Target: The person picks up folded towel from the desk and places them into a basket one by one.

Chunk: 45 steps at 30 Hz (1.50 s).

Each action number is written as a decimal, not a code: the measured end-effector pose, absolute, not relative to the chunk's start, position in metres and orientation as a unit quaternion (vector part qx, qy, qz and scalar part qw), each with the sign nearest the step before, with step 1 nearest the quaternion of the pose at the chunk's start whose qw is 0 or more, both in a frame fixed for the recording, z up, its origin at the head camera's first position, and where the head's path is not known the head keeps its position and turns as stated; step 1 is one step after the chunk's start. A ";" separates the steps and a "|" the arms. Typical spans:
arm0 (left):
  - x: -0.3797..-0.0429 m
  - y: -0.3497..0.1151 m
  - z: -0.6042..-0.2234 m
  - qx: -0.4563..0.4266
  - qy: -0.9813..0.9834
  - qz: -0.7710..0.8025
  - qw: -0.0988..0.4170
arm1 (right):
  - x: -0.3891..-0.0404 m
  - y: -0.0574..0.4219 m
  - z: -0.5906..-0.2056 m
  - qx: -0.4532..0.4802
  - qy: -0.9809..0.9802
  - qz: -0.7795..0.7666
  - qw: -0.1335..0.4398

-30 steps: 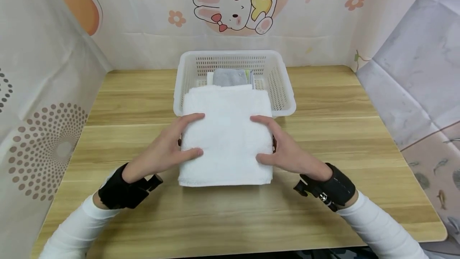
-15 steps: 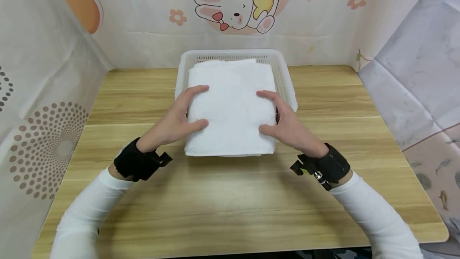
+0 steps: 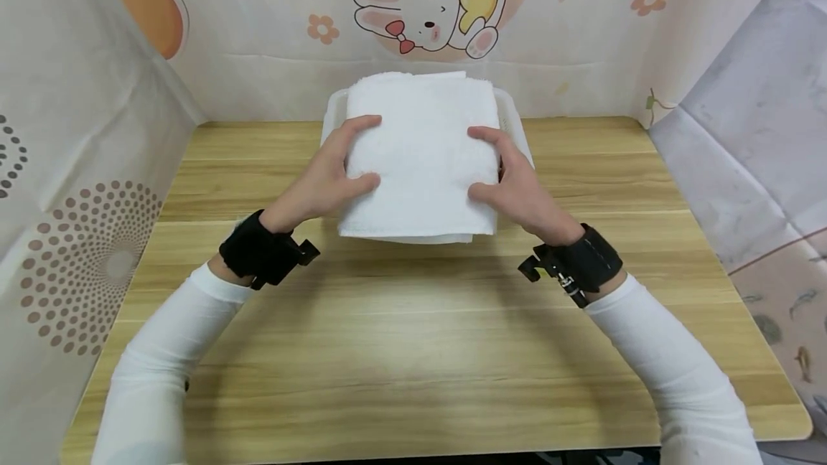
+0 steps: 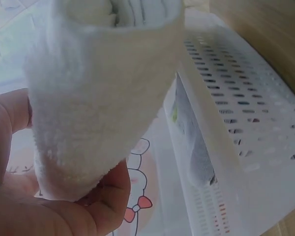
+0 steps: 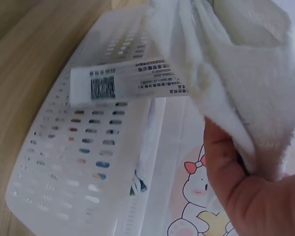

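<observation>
A folded white towel (image 3: 423,156) is held level above the white plastic basket (image 3: 517,124), covering most of it in the head view. My left hand (image 3: 329,171) grips the towel's left edge, with thumb and a finger on top and other fingers beneath. On the opposite edge my right hand (image 3: 517,181) grips it the same way. Folded layers of the towel (image 4: 103,98) show in the left wrist view. A printed label tag (image 5: 128,81) hangs from the towel in the right wrist view. Inside the basket a grey cloth (image 4: 189,132) is partly seen.
The basket stands at the back of a wooden table (image 3: 413,350), close to a printed curtain (image 3: 258,20) with a rabbit drawing. Slotted basket walls (image 5: 78,147) show beside the towel in the wrist views. More curtain (image 3: 743,128) hangs at the right side.
Both hands have carried the towel forward, away from the body, from the basket's front edge to over the basket. The grey cloth, visible earlier in the head view, is now covered there.
</observation>
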State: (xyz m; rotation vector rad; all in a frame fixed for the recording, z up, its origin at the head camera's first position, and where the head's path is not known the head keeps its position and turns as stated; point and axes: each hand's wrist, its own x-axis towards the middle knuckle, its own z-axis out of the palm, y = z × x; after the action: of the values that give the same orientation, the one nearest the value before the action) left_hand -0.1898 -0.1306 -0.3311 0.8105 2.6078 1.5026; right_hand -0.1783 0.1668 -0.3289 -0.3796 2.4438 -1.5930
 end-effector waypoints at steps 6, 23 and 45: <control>-0.203 -0.123 -0.329 0.236 0.850 0.470 0.025 | -0.191 0.166 -0.331 -0.097 0.823 -0.550 0.100; -0.230 -0.113 -0.330 0.204 0.861 0.463 0.048 | -0.216 0.167 -0.338 -0.071 0.823 -0.555 0.099; -0.248 -0.104 -0.320 0.175 0.867 0.465 0.030 | -0.234 0.165 -0.332 -0.069 0.829 -0.551 0.074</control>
State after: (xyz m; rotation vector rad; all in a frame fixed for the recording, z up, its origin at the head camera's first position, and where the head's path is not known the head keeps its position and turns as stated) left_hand -0.2478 -0.1041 -0.3201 0.5407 2.6735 1.4350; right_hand -0.2341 0.1651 -0.3320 -0.2086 2.4875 -1.6527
